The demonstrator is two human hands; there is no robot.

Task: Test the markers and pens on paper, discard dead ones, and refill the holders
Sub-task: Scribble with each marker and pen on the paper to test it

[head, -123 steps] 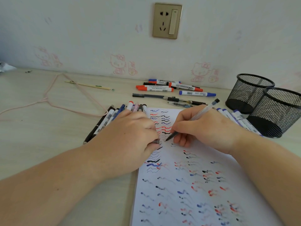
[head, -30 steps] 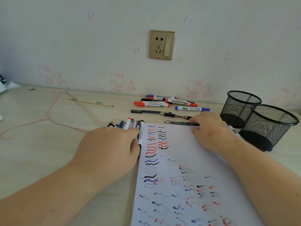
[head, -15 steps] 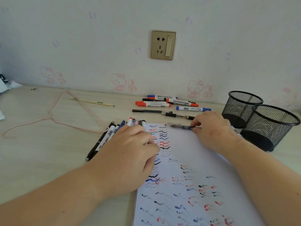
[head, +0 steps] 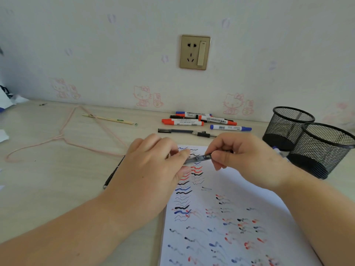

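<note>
A pale wood-grain desk (head: 57, 169) is set against a wall papered with faint pink cartoon cats, a brass-coloured socket plate (head: 195, 52) fixed above. A white sheet of paper (head: 230, 208), covered in red, blue and black squiggles, is laid under the hands, presumably so each nib can be tried at once. A slim, translucent grey pen (head: 197, 159) is held level just above the sheet, pinched at one end by the fingers of the left hand (head: 149, 169) and at the other by the right hand (head: 240, 160); the two-ended grip suggests a cap is being pulled off. Smooth plastic markers (head: 199, 120) with red and blue caps are grouped near the wall. Two black wire-mesh holders (head: 307, 141) are kept at the right, touching, apparently unfilled.
</note>
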